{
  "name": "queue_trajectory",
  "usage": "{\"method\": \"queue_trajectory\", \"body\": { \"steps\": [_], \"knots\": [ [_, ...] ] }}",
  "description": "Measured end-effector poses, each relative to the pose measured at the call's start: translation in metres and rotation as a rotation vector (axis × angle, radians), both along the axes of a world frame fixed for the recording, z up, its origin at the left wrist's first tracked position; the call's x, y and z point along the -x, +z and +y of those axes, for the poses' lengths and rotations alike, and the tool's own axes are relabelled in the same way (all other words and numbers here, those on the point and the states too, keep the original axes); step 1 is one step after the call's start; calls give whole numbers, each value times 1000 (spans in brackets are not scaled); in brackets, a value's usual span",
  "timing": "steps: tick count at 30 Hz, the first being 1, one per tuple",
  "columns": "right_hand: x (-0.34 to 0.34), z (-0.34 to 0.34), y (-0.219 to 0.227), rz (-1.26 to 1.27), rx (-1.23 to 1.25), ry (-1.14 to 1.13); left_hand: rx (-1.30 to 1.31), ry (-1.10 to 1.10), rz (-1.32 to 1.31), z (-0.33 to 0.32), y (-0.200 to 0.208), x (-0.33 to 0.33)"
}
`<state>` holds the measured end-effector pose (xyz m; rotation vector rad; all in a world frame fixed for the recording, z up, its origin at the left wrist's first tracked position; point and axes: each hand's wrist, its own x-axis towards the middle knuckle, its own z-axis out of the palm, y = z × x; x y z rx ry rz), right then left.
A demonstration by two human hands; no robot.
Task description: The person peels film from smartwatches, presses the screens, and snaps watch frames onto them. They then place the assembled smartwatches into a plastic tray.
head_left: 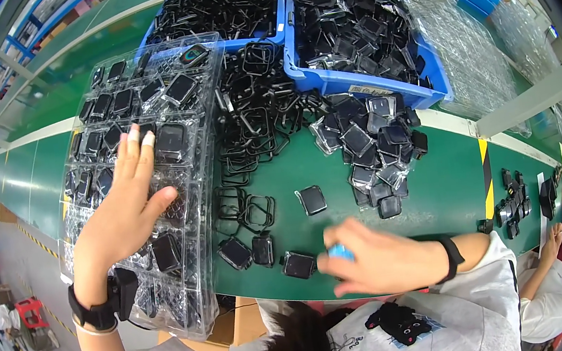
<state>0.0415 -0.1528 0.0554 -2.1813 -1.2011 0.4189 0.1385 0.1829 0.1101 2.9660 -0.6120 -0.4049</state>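
Note:
My left hand [121,213] lies open, fingers stretched, over a transparent plastic tray [198,136]. Square black watch-like units sit in the tray's compartments, one dark unit [171,141] just beside the fingertips. Above the near edge of the green table, my right hand [383,261] is closed on a small light blue thing [339,252], mostly hidden by the fingers and slightly blurred. Left of it lies a black square watch case [299,264]. Two more, a tilted case [236,253] and an upright case [263,250], are farther left. Beyond them rests a square black cover [311,200].
Loose black frames [251,102] heap beside the tray. Wrapped dark square covers [376,150] pile before a blue bin [368,84]; another blue bin [280,25] holds black frames. White posts [531,99] stand at right. A co-worker's arm [547,255] shows at far right.

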Motion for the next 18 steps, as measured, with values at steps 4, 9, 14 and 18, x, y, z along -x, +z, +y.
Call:
{"method": "queue_trajectory", "body": {
  "steps": [4,9,14,18],
  "knots": [
    [16,-8,-21,-247,220,143,251,-24,-107,-30,44,40],
    [10,-4,-26,-214,208,104,511,-118,-30,-71,62,147],
    [-1,32,-16,-116,-12,-91,658,228,-170,-105,-51,150],
    [4,52,-32,-307,112,-59,456,330,-340,-119,-100,139]
  ]
}}
